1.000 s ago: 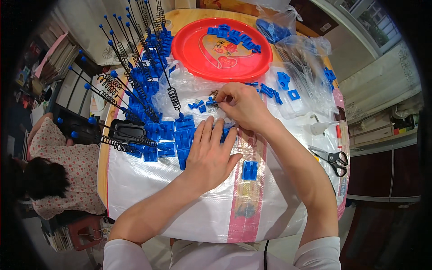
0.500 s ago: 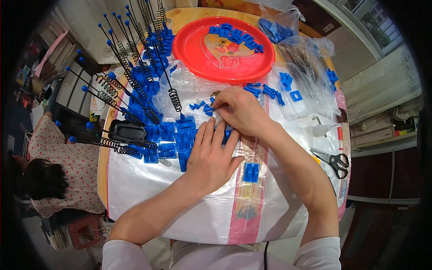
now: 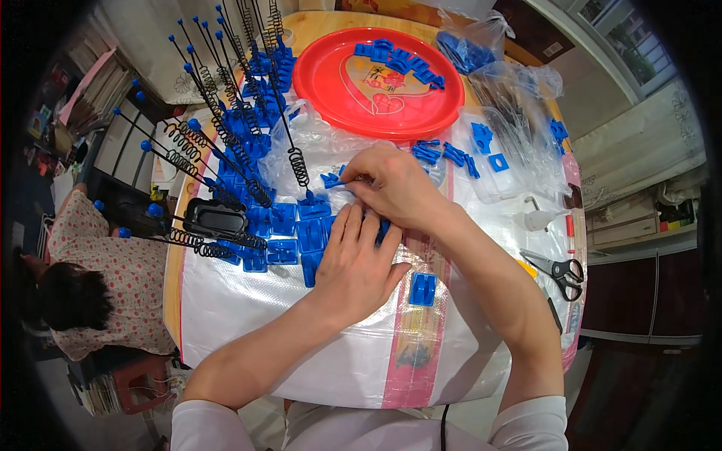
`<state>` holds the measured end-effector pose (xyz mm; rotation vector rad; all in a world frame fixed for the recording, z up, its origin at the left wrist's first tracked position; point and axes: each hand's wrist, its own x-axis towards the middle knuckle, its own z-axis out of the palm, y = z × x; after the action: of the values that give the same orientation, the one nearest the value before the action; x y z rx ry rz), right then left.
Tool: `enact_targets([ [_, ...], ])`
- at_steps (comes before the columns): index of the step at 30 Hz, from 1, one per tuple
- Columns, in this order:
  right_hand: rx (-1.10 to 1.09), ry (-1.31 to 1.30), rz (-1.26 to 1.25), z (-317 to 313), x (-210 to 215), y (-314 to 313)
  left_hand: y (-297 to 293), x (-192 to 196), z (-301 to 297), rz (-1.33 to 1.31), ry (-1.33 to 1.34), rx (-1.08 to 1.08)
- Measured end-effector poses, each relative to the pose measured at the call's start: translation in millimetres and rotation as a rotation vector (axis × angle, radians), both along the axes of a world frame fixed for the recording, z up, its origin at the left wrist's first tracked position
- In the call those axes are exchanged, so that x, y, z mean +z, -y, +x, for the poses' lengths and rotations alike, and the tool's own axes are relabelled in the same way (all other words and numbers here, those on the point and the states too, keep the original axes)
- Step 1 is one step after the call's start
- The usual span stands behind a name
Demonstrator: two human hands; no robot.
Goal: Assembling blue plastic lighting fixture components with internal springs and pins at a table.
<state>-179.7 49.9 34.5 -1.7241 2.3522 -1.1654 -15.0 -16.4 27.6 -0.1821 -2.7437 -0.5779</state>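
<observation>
My left hand (image 3: 356,263) lies palm down with its fingers stretched out over blue plastic bases, which it partly hides. Just beyond it, my right hand (image 3: 392,184) has thumb and forefinger pinched together beside small blue plastic pieces (image 3: 332,180); what lies between the fingertips is too small to make out. To the left of my hands, blue square bases (image 3: 310,234) sit close together. One base holds an upright black coil spring (image 3: 298,165) on a thin rod. A single blue base (image 3: 423,289) lies apart, to the right of my left hand.
Many black springs with blue tips (image 3: 226,120) crowd the left side around a black tray (image 3: 216,218). A red round tray (image 3: 323,113) with blue parts stands at the back. Scissors (image 3: 562,276) and plastic bags (image 3: 519,98) lie right. A person (image 3: 113,286) is at far left.
My right hand has shifted slightly left and nearer the small blue pieces, now covering some of them. My left hand stays on the bases. The whole view has shifted slightly.
</observation>
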Motion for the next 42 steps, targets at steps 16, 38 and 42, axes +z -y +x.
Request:
enact_targets([
  [16,-0.071,-0.022,0.022,-8.6,-4.1,-8.0,1.5,0.3,-0.4,0.001,0.019,-0.006],
  [38,-0.108,-0.075,0.168,3.7,12.4,27.0,4.1,-2.0,0.9,-0.011,0.027,-0.016],
  [42,-0.103,-0.118,0.356,7.5,16.2,38.9,3.7,-2.1,0.0,-0.016,0.003,-0.013],
])
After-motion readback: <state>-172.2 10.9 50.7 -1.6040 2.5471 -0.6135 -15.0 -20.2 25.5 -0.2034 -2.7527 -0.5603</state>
